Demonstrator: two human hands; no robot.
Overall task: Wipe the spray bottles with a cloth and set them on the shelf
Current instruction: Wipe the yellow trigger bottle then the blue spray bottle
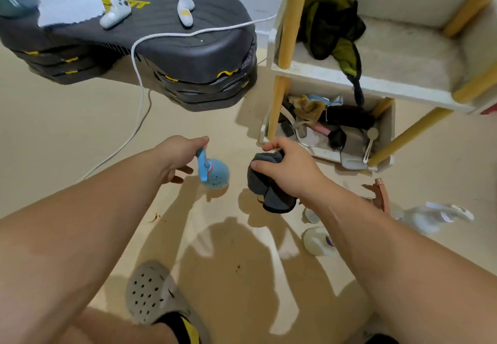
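Centre of frame, left of middle: left hand pinching the trigger head of a blue spray bottle between thumb and forefinger; remaining fingers loosely curled beneath, holding nothing. Round bottle body hanging below the hand, low over the tan floor — contact with the floor not discernible.

Just right of it, apart: right hand with fingers and thumb curled round a bunched grey cloth, loose end drooping under the palm. Cloth and bottle not touching.

Lower right, beyond the right forearm, on the floor: pink-triggered bottle, partly hidden; clear bottle, blurred; white bottle.

Upper right: shelf — yellow posts, white tiers. Dark green garment on the upper tier, mixed clutter in the bottom tray.

Upper left: stacked grey step platform carrying a white controller and a white cable.
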